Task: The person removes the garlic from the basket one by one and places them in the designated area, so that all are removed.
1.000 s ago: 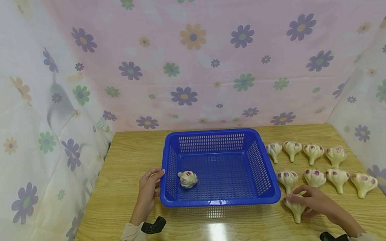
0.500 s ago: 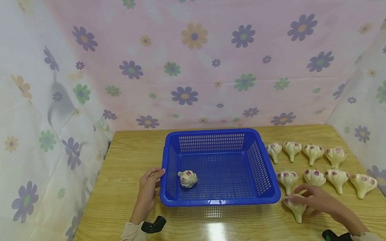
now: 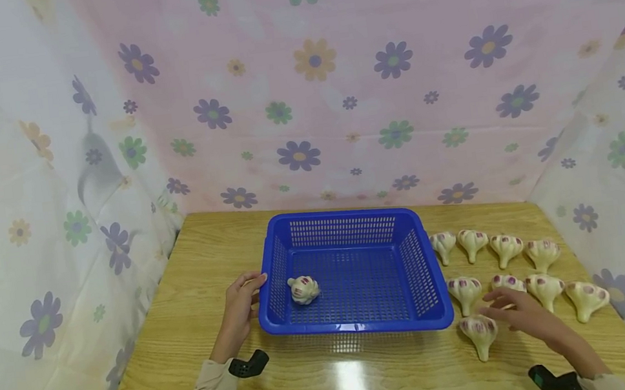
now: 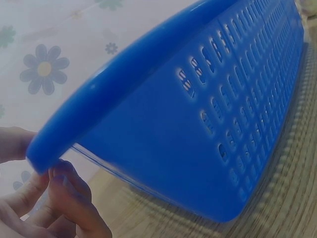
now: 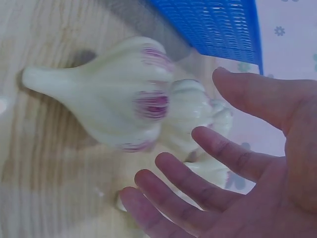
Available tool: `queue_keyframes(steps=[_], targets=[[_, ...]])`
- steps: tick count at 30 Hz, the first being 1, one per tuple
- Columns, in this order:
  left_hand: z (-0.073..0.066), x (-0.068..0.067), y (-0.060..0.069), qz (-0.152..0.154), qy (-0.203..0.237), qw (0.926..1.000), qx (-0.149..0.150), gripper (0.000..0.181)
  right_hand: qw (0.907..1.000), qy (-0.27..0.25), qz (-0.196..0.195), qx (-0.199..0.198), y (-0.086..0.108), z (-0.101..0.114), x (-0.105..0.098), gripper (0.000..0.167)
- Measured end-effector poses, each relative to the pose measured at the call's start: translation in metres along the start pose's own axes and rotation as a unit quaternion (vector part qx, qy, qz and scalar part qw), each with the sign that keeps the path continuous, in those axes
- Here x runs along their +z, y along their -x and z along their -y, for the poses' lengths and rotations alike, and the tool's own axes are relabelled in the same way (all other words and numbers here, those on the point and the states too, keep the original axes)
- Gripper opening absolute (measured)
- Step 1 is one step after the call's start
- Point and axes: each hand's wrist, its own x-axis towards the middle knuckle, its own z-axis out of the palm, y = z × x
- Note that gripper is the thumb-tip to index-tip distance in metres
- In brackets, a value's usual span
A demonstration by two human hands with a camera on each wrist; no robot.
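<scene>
My left hand (image 3: 240,303) grips the left rim of a blue plastic basket (image 3: 358,327); in the left wrist view fingers (image 4: 74,198) sit under the rim and another lies over it. One garlic bulb (image 3: 304,290) lies inside, near the left wall. Over on the right, my right hand (image 3: 519,313) hovers with spread fingers beside the nearest garlic bulb (image 3: 480,334), apart from it. That bulb (image 5: 114,96) lies on the table with its stem toward the person. The right wrist view shows nothing in the palm.
Two rows of garlic bulbs, such as this far one (image 3: 508,249) and this right-hand one (image 3: 587,298), lie right of the basket on the wooden table (image 3: 219,245). Flowered cloth (image 3: 350,119) hangs behind and at both sides.
My right hand has let go of the nearest garlic bulb and drawn away up and to the right. The bulb stays on the table. My left hand and the basket have not moved.
</scene>
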Motion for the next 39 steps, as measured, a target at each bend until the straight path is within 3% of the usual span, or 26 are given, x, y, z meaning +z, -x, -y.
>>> queue_keyframes(steps=[14, 28, 39], targets=[[0.001, -0.003, 0.0, -0.009, 0.001, 1.0, -0.003, 0.028, 0.9948, 0.017, -0.021, -0.099, 0.0, 0.049, -0.003, 0.046], [0.001, -0.003, 0.0, -0.008, 0.0, 1.0, -0.005, 0.029, 0.9826, 0.049, 0.013, -0.179, -0.015, 0.105, 0.011, 0.046], [0.0, -0.002, -0.001, -0.001, 0.009, 1.0, -0.003, 0.028, 0.9569, 0.085, 0.054, -0.273, -0.037, 0.133, 0.038, 0.032]])
